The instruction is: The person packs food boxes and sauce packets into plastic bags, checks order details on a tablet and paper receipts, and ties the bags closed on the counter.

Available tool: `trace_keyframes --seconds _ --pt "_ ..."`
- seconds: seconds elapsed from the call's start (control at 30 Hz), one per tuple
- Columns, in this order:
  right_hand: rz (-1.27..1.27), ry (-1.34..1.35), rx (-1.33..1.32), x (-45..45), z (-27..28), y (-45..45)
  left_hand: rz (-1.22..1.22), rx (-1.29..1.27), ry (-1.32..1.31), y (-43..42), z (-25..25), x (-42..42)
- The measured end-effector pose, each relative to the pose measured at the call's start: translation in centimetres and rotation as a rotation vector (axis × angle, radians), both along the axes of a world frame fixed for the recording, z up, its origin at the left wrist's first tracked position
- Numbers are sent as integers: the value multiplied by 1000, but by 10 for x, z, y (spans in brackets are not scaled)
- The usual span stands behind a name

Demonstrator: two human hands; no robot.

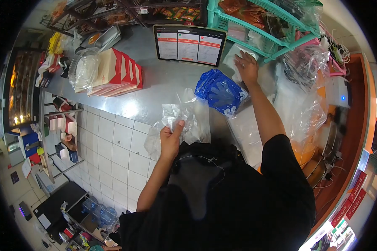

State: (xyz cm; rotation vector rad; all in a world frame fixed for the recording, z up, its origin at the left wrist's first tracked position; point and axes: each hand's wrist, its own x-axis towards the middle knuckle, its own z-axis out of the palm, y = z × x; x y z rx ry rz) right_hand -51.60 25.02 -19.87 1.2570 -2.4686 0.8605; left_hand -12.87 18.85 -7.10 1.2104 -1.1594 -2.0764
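- Left hand: thumb and fingers closed together on a crumpled clear plastic bag, held over the near edge of the metal counter.
- Right hand: reached to the far side, over a folded white sheet beside the teal plastic rack; fingers slightly apart, but I cannot tell whether they pinch the sheet.
- Blue plastic packet, with a pale hand shape on it: on the counter, between the two hands.
- Tablet: propped at the far side, left of the right hand, three columns on its screen.
- Red-and-white paper bags: lined up on the left, clear plastic containers touching them.
- Clear plastic sheeting: heaped to the right.
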Motion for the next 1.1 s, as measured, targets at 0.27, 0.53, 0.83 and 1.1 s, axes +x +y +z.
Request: trace_keyframes --seconds 0.27,0.53,0.83,1.1 --pt "87 -118 -108 -11 2 5 13 -16 -9 -2 -2 3" --pt "-95 -479 -246 12 54 5 -110 -535 -168 -16 20 -25" --pt "-183 -479 -625 21 107 31 -189 -720 -103 -14 28 -61" --pt "-173 -275 -528 63 196 46 -508 -589 -60 -25 -3 -63"
